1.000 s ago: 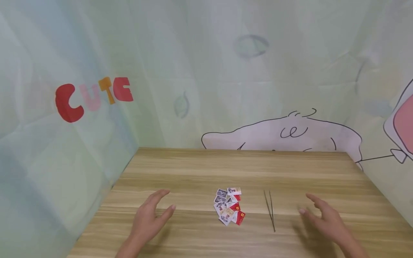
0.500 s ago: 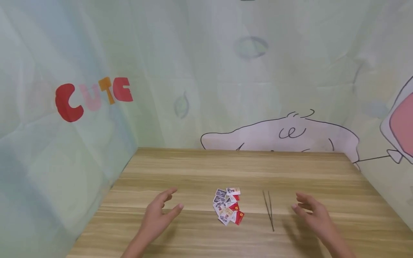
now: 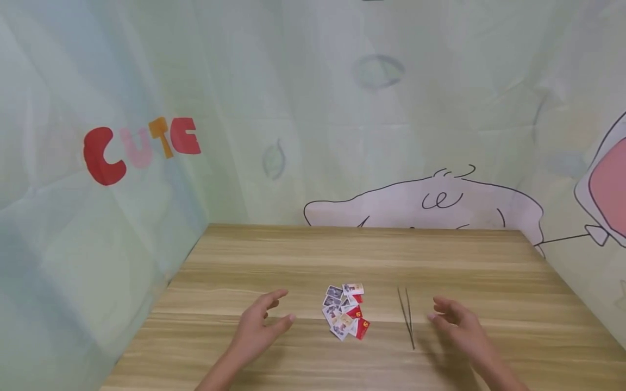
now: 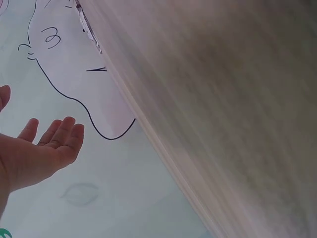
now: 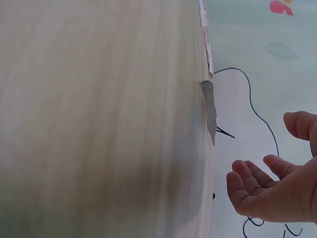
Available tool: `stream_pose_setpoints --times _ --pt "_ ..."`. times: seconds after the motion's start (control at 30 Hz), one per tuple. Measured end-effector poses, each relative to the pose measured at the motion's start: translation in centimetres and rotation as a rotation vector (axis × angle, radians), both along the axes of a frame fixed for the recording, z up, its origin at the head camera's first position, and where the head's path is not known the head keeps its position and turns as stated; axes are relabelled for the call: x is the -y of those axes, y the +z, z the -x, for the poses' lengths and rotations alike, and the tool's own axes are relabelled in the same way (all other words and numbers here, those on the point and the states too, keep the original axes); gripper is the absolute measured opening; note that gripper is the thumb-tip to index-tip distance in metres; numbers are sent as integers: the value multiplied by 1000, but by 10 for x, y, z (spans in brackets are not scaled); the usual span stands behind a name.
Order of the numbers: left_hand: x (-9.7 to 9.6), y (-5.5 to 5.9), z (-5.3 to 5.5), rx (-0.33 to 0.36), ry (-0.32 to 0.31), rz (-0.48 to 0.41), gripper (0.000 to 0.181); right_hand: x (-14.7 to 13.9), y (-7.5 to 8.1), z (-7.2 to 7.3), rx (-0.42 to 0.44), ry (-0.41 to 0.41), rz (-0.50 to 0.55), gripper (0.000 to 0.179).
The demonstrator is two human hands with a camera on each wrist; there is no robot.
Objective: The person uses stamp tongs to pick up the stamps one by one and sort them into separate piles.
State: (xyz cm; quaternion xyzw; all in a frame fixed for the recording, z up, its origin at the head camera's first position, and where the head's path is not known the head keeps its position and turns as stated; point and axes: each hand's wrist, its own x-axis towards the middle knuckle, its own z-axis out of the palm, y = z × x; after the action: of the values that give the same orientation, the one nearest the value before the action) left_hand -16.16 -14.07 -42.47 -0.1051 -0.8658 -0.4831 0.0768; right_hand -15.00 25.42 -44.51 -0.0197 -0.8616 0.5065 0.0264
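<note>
A cluster of small overlapping stamps [image 3: 342, 315], some with grey pictures and some red, lies mid-table in the head view. To its right lie thin metal tweezers [image 3: 409, 321], tips spread toward the back wall. My left hand [image 3: 256, 328] hovers left of the stamps, fingers relaxed and holding nothing. Right of the tweezers is my right hand [image 3: 463, 330], also holding nothing, its thumb and fingers apart. The right wrist view shows the tweezers [image 5: 209, 109] edge-on with the stamps [image 5: 206, 42] beyond them. Loosely bent fingers of the left hand [image 4: 47, 153] appear in the left wrist view.
The wood-grain table [image 3: 274, 250] meets a pale green fabric backdrop [image 3: 274, 98] along its back and sides. Printed on the backdrop are "CUTE" letters [image 3: 105, 156], a white cartoon animal [image 3: 391, 209] and a pink balloon shape [image 3: 611, 179].
Both hands have moved inward, the left hand rightward toward the stamps and the right hand leftward toward the tweezers. Stamps and tweezers lie as before.
</note>
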Motion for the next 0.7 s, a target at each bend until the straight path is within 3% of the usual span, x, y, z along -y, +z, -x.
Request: stream_pose_setpoints --times 0.23,0.53,0.7 --pt "-9 -3 3 -16 -54 10 51 7 -6 1 36 8 51 53" --pt "-17 -4 12 22 -57 3 54 19 -13 5 96 33 112 60" --pt "-23 -8 19 31 -95 11 55 25 -16 8 116 24 123 60"
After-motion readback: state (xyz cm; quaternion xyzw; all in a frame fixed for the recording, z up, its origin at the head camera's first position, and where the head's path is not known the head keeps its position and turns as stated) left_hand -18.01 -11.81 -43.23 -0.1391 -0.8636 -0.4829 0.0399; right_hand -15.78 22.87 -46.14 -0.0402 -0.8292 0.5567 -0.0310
